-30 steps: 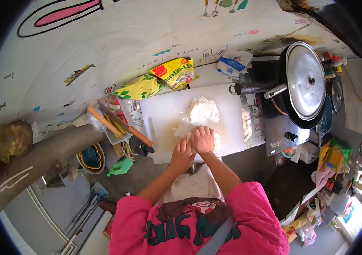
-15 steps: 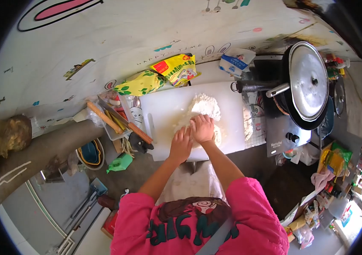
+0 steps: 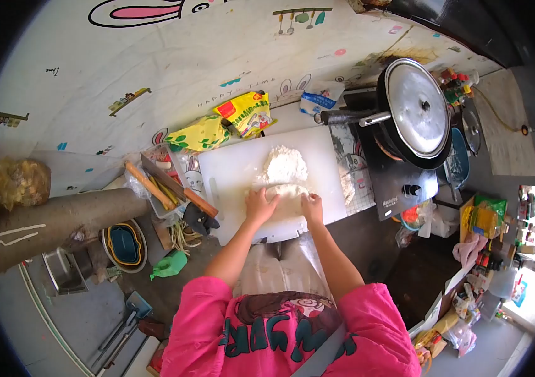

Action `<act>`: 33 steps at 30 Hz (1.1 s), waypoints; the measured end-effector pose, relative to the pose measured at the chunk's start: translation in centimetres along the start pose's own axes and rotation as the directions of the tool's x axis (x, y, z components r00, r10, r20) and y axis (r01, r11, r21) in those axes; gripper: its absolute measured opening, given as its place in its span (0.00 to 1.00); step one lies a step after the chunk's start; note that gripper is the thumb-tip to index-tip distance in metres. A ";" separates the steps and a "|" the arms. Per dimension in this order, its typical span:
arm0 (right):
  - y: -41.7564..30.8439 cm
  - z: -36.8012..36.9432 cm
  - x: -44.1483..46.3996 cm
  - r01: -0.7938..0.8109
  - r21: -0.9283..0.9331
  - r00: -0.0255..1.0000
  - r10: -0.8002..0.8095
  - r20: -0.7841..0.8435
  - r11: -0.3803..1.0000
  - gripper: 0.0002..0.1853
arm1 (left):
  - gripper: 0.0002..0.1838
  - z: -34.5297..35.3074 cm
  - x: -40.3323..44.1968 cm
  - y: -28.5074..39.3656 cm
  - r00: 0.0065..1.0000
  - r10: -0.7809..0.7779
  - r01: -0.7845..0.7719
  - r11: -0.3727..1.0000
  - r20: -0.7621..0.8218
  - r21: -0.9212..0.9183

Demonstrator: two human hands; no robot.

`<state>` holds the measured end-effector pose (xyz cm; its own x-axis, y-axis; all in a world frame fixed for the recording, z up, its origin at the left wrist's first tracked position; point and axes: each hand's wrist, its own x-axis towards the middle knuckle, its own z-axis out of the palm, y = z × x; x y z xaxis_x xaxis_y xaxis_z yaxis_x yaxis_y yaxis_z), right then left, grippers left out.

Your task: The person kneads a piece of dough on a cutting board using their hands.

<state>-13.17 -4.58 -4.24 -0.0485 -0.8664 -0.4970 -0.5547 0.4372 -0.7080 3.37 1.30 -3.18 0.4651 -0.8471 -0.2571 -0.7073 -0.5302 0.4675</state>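
Note:
A white cutting board (image 3: 226,164) lies in front of me with a pale lump of dough (image 3: 288,202) near its front edge. A heap of flour (image 3: 285,164) rests just behind the dough, touching it. My left hand (image 3: 259,206) holds the dough's left side, its thumb reaching over the top. At the right end, my right hand (image 3: 311,207) has its fingers curled closed on the dough's edge. The underside of the dough and some of my fingertips are hidden.
A lidded pan (image 3: 415,110) sits on the stove (image 3: 406,188) at right, its handle pointing toward the board. Left of the board is a bin (image 3: 173,202) with a knife (image 3: 186,193) and rolling pin. Yellow bags (image 3: 244,114) and a salt bag (image 3: 319,100) stand behind.
My hands were close together, pressing on the dough; now they are apart, gripping its two sides. The dough shows as a wider, smoother lump. The camera view has shifted.

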 end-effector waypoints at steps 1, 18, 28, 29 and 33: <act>-0.9 0.1 0.0 -0.034 0.088 0.999 0.033 0.018 0.996 0.26 | 0.30 -0.3 -0.2 0.3 0.998 -0.019 0.026 0.992 0.053 -0.127; -8.1 4.0 -2.7 0.595 -0.534 0.672 -0.737 -0.080 0.601 0.08 | 0.29 -1.2 -3.9 0.9 0.997 0.063 -0.077 0.894 -0.046 -0.441; -8.1 5.2 1.0 0.590 -0.557 0.707 -0.707 0.007 0.584 0.06 | 0.32 -1.0 -1.8 1.0 0.992 0.108 -0.071 0.909 0.070 -0.410; -8.5 5.1 1.4 0.572 -0.540 0.740 -0.673 0.014 0.618 0.06 | 0.32 -0.9 -2.0 1.0 0.991 0.085 -0.034 0.905 0.101 -0.424; -9.4 5.3 2.2 0.537 -0.541 0.772 -0.636 0.005 0.648 0.06 | 0.34 -1.4 -2.2 1.3 0.995 0.042 -0.002 0.906 0.085 -0.423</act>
<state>-3.63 -9.31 -1.39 0.3194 -0.9455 0.0636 -0.8344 -0.3124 -0.4541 2.13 2.55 -0.80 0.3880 -0.8685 -0.3085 -0.4167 -0.4639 0.7817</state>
